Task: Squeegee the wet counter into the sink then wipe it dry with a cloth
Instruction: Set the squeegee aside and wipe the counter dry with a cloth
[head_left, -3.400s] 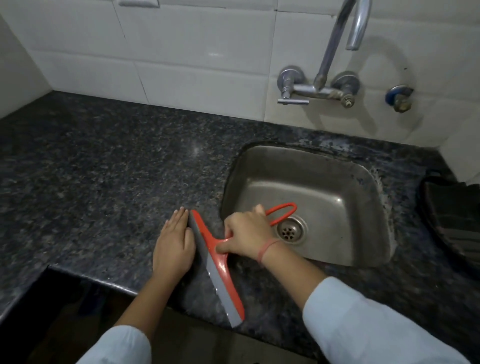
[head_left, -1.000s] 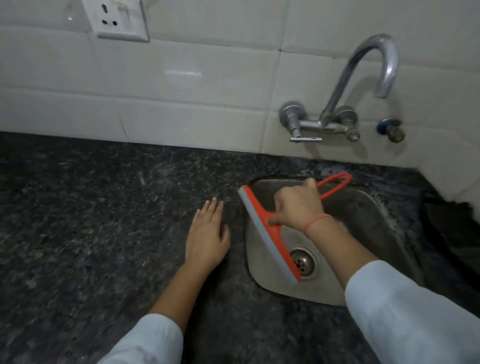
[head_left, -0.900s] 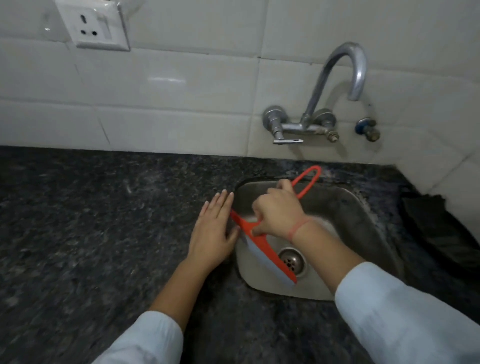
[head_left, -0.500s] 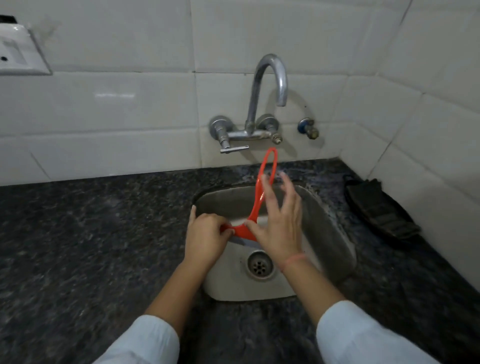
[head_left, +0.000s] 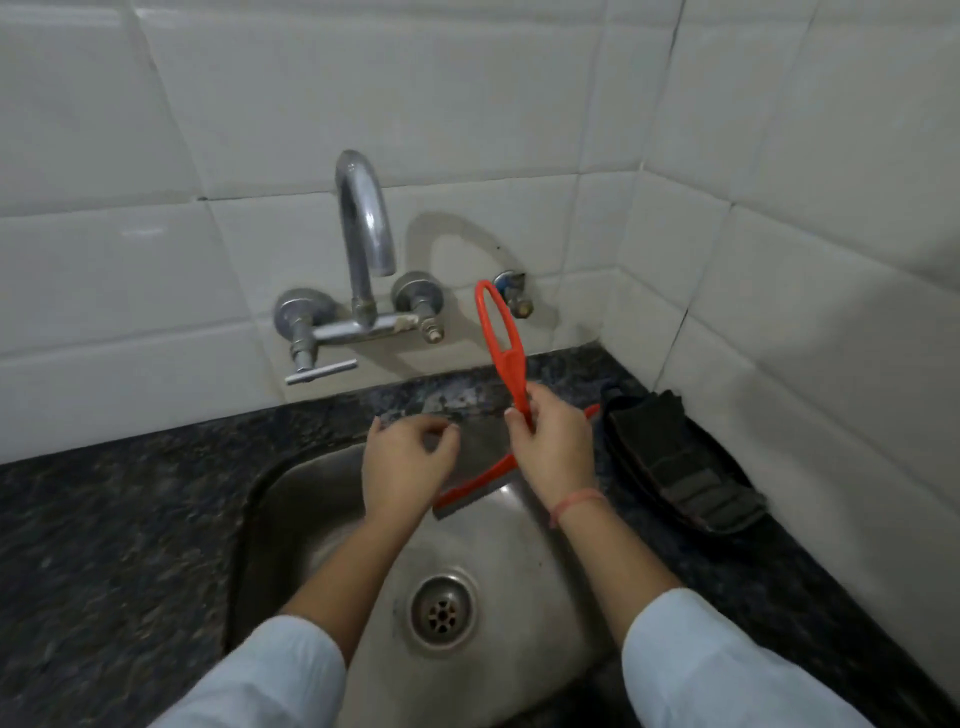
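My right hand (head_left: 553, 449) grips the red squeegee (head_left: 506, 343) by its looped handle, which points up toward the wall. Its grey blade runs across behind my hand, above the back of the steel sink (head_left: 291, 499). My left hand (head_left: 408, 465) hovers just left of the blade with curled fingers and holds nothing. A dark folded cloth (head_left: 675, 462) lies on the black granite counter (head_left: 114, 530) to the right of the sink, against the tiled wall.
A chrome tap (head_left: 363, 244) with two valves projects from the white tiled wall above the sink. A small blue valve (head_left: 511, 291) sits to its right. The side wall closes in on the right. The drain (head_left: 441, 613) lies at the sink's bottom.
The view has swung right over the sink. The squeegee has moved right toward the cloth and my right hand has closed on its handle. My left hand has let go of the blade.
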